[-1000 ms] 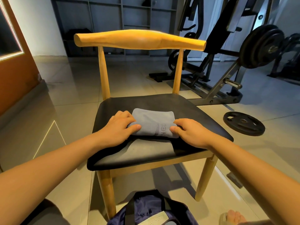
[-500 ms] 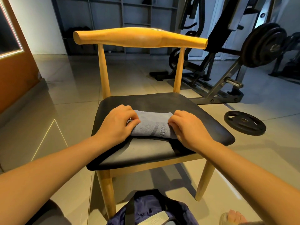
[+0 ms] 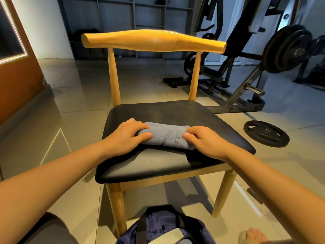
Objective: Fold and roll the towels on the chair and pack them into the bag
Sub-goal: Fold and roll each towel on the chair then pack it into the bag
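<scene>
On the black seat of a wooden chair, we roll a grey-blue towel into a tight bundle; our left hand curls round its left end, our right hand grips the right end, fingers tucked over the roll; done well, we judge, both hands press evenly and advance together, so the ends come out flush; the navy bag sits on the floor below.

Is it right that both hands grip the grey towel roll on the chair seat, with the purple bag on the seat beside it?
No: in the head view the purple bag lies on the floor in front of the chair, not on its seat. The left hand and right hand do grip the grey towel roll on it.
</scene>
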